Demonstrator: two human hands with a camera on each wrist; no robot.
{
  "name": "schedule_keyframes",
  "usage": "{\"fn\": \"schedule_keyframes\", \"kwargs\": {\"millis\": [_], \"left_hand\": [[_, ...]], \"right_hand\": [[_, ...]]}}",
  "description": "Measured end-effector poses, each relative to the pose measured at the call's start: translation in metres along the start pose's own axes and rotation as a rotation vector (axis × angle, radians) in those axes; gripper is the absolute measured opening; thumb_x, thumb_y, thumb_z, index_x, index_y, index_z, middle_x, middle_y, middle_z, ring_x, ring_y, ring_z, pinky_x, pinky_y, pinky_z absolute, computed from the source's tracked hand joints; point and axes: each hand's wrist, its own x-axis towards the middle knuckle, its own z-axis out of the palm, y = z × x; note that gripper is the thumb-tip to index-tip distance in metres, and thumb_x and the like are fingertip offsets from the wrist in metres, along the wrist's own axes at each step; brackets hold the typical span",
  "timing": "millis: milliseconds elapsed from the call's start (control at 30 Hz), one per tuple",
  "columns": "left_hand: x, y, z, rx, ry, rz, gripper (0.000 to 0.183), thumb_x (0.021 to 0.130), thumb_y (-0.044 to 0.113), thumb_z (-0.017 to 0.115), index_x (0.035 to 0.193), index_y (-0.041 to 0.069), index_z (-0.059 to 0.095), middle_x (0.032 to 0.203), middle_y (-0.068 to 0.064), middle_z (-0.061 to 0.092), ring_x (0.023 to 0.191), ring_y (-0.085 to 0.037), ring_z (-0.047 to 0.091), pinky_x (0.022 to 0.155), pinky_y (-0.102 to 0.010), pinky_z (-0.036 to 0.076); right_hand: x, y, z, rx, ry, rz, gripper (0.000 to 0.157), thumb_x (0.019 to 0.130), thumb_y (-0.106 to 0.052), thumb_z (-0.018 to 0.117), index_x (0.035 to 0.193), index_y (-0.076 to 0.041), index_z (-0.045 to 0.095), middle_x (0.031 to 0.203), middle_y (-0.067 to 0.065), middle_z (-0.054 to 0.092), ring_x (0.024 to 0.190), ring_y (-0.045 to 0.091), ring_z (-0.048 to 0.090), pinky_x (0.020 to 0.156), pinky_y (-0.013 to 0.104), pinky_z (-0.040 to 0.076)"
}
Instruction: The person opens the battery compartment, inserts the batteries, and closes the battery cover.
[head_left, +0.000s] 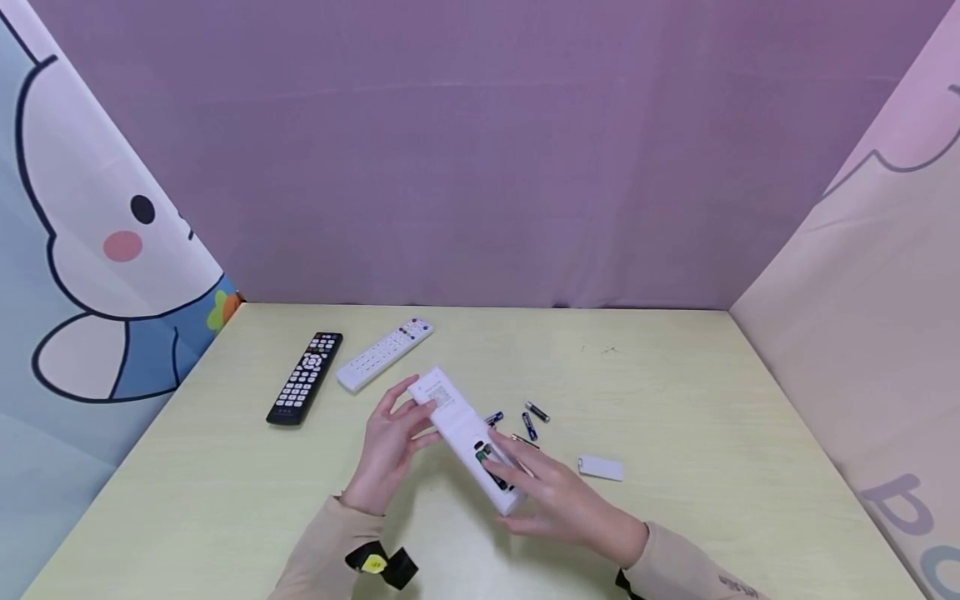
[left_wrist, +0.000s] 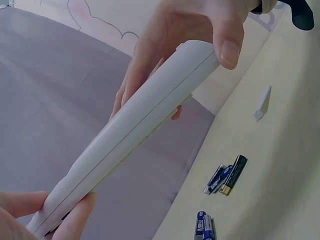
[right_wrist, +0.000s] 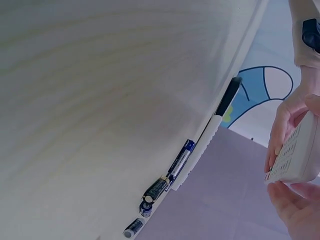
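Observation:
Both hands hold a white remote control [head_left: 456, 417] above the table, its back with a printed label facing up. My left hand [head_left: 388, 450] grips its far end, thumb and fingers on opposite sides in the left wrist view. Around the near end curls my right hand [head_left: 558, 498], its fingertips over the uncovered battery compartment [head_left: 491, 468], where something green and dark shows. That hand partly hides the compartment. In the right wrist view, buttons are visible on the remote's other face [right_wrist: 286, 159]. Close beyond the right hand lie several loose batteries [head_left: 529, 426].
A small white battery cover [head_left: 600, 467] rests on the table right of the batteries. Toward the left lie a black remote [head_left: 306, 379] and a second white remote [head_left: 385, 355], both buttons up. A purple curtain [head_left: 480, 167] stands behind the table's far edge.

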Motion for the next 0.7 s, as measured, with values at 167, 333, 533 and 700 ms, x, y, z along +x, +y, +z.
{"fn": "schedule_keyframes", "kwargs": {"millis": [167,333,533,700], "left_hand": [[0.001,0.001,-0.003,0.007,0.011,-0.018,0.05,0.082,-0.005,0.052,0.127,0.014,0.041,0.096,-0.005,0.061,0.075,-0.017,0.063,0.065,-0.027,0.056],[0.001,0.003,-0.008,0.005,0.028,-0.019,0.05,0.082,-0.005,0.053,0.127,0.015,0.041,0.095,-0.004,0.061,0.075,-0.017,0.063,0.064,-0.027,0.056],[0.001,0.005,-0.016,0.001,0.025,-0.028,0.051,0.082,-0.004,0.054,0.128,0.015,0.039,0.097,-0.004,0.06,0.075,-0.016,0.063,0.064,-0.026,0.056],[0.002,0.007,-0.02,0.0,0.031,-0.032,0.053,0.082,-0.003,0.054,0.13,0.015,0.038,0.093,-0.002,0.062,0.073,-0.015,0.063,0.063,-0.025,0.056]], "right_hand": [[0.0,0.001,0.0,0.015,0.014,0.015,0.063,0.057,-0.027,0.08,0.112,-0.005,0.058,0.127,0.021,0.043,0.109,0.03,0.049,0.088,0.034,0.048],[-0.001,0.001,-0.001,0.081,0.012,0.098,0.055,0.061,-0.028,0.078,0.109,-0.007,0.06,0.125,0.017,0.046,0.108,0.028,0.049,0.087,0.033,0.049],[-0.002,0.003,-0.003,0.251,0.004,0.321,0.038,0.068,-0.015,0.073,0.104,-0.006,0.062,0.114,0.012,0.055,0.101,0.024,0.055,0.087,0.036,0.049],[-0.002,0.012,-0.006,0.292,0.007,0.461,0.027,0.074,-0.006,0.067,0.101,-0.005,0.063,0.102,0.007,0.062,0.094,0.02,0.058,0.084,0.034,0.05]]}}
